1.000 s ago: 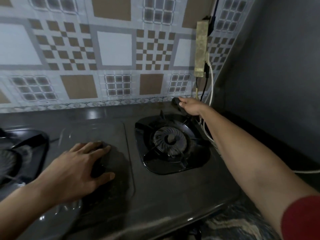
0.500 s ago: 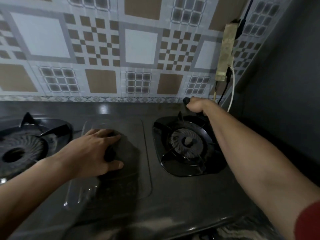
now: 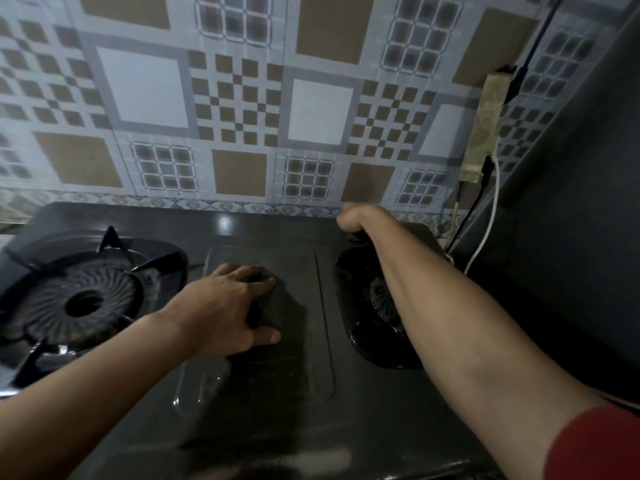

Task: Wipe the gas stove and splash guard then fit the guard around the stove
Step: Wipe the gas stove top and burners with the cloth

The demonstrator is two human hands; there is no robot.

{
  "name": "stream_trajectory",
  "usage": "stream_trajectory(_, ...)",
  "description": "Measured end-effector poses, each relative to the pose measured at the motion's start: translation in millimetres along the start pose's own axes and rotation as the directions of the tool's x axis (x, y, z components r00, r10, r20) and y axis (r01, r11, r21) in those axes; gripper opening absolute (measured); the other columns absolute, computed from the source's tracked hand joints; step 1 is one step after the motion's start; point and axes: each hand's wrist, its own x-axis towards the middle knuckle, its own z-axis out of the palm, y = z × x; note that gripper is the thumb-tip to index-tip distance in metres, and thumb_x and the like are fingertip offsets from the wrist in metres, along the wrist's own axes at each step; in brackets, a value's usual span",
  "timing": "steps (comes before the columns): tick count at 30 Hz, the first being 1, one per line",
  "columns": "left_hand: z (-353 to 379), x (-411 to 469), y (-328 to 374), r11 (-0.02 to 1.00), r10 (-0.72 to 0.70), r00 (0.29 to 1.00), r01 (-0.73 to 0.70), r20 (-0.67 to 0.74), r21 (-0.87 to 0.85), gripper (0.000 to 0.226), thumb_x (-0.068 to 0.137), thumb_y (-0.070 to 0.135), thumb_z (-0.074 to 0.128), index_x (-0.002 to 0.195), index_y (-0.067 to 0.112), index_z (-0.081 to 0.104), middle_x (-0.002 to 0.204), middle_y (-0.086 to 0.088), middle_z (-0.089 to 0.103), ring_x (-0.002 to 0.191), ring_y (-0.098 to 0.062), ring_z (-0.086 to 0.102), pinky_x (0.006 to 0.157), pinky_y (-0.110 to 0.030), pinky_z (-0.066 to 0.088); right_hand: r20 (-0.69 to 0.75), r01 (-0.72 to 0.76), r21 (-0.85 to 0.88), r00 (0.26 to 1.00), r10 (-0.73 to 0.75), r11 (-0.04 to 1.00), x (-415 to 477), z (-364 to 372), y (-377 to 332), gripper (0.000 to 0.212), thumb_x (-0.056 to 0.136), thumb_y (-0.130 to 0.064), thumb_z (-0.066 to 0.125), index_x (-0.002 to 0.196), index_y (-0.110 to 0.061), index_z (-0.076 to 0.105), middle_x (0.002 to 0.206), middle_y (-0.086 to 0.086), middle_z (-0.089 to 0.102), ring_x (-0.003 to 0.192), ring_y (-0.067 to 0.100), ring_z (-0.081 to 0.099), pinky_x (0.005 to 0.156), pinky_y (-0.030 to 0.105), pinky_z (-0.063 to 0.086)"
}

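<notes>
Stove [image 3: 346, 427] fills the lower half of the frame, below the tiled wall [image 3: 235, 98]. The left hand [image 3: 225, 313] lies flat with relaxed fingers on its centre panel. The right hand [image 3: 356, 218], right of centre, is clenched on a small dark thing [image 3: 358, 235] at the back edge of the stove.

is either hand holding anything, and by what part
Right hand curls round a small dark object at the stove's back edge; which part, cannot tell. Left hand lies flat on the stove, holding nothing.

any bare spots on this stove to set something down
Free: stove front strip below the centre panel; rear strip between left burner and tiled wall. Crowded: left hand on the panel, right hand gripping a dark object near the cables.
</notes>
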Motion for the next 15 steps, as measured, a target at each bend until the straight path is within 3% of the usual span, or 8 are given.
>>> stream_trajectory(2, 1.6, 0.1, -2.1, 1.0, 0.006, 1.0, -0.006, -0.01, -0.003, 0.096, 0.075, 0.081, 0.05, 0.155, 0.037, 0.02, 0.164, 0.012, 0.015, 0.149, -0.018, 0.017, 0.115, -0.036, 0.031, 0.01, -0.023, 0.038, 1.0, 0.023, 0.999, 54.2, 13.6, -5.9, 0.089, 0.07, -0.047, 0.042, 0.15, -0.012, 0.027, 0.159, 0.019, 0.023, 0.135, 0.046, 0.034, 0.109, 0.06, 0.032)
stream_trajectory(3, 2.2, 0.1, -2.5, 1.0, 0.011, 1.0, -0.011, -0.018, -0.008, 0.096, 0.074, 0.081, 0.05, 0.155, 0.038, 0.022, 0.164, 0.012, 0.016, 0.149, -0.017, 0.017, 0.115, -0.035, 0.03, 0.0, -0.058, 0.091, 0.998, 0.058, 0.994, 49.8, 19.4, -13.8, 0.091, 0.07, -0.047, 0.041, 0.152, -0.011, 0.021, 0.16, 0.023, 0.016, 0.138, 0.05, 0.027, 0.11, 0.062, 0.027)
stream_trajectory(6, 3.7, 0.0, -3.1, 0.998, 0.012, 0.999, -0.013, -0.034, -0.054, 0.098, 0.072, 0.081, 0.054, 0.155, 0.037, 0.024, 0.163, 0.013, 0.019, 0.149, -0.016, 0.02, 0.114, -0.033, 0.029, -0.05, -0.07, 0.137, 0.996, 0.078, 0.988, -78.6, 17.6, -61.9, 0.072, 0.099, -0.035, 0.033, 0.157, -0.009, -0.003, 0.16, 0.028, -0.012, 0.145, 0.053, -0.006, 0.118, 0.061, 0.003)
stream_trajectory(8, 1.0, -1.2, -6.8, 0.992, 0.014, 0.999, -0.02, -0.048, -0.127, 0.098, 0.073, 0.077, 0.059, 0.155, 0.032, 0.027, 0.161, 0.009, 0.028, 0.145, -0.016, 0.03, 0.113, -0.032, 0.032, -0.108, -0.019, 0.189, 0.993, 0.04, 0.982, -107.6, 22.6, -72.7, 0.064, 0.105, -0.025, 0.026, 0.156, -0.01, -0.009, 0.159, 0.027, -0.018, 0.146, 0.048, -0.016, 0.117, 0.058, -0.005)
stream_trajectory(10, -4.5, -3.3, -14.3, 0.98, -0.002, 0.995, -0.017, -0.099, -0.2, 0.092, 0.076, 0.067, 0.065, 0.153, 0.026, 0.034, 0.152, 0.004, 0.045, 0.131, -0.017, 0.049, 0.106, -0.029, 0.042, -0.126, 0.044, 0.173, 0.992, -0.022, 0.984, -111.3, 33.3, -76.7, 0.066, 0.103, -0.016, 0.03, 0.156, -0.008, -0.009, 0.159, 0.029, -0.019, 0.145, 0.048, -0.018, 0.118, 0.058, -0.007)
stream_trajectory(12, -8.1, -6.6, -22.7, 0.983, -0.017, 0.993, -0.005, -0.117, -0.184, 0.08, 0.08, 0.058, 0.067, 0.148, 0.026, 0.041, 0.144, 0.004, 0.052, 0.116, -0.013, 0.057, 0.097, -0.026, 0.046, -0.131, 0.077, 0.142, 0.99, -0.059, 0.987, -114.0, 41.1, -81.8, 0.069, 0.1, -0.012, 0.035, 0.156, -0.007, -0.004, 0.159, 0.03, -0.016, 0.146, 0.048, -0.015, 0.118, 0.059, -0.006)
stream_trajectory(15, -6.3, -10.2, -28.2, 0.994, -0.025, 0.994, 0.014, -0.104, -0.105, 0.074, 0.082, 0.055, 0.065, 0.147, 0.024, 0.045, 0.15, 0.007, 0.046, 0.127, -0.015, 0.052, 0.104, -0.026, 0.042, -0.19, 0.121, 0.067, 0.976, -0.106, 0.99, -125.9, 51.0, -88.9, 0.069, 0.098, -0.012, 0.04, 0.157, -0.006, 0.004, 0.161, 0.028, -0.005, 0.148, 0.046, -0.006, 0.118, 0.059, -0.005)
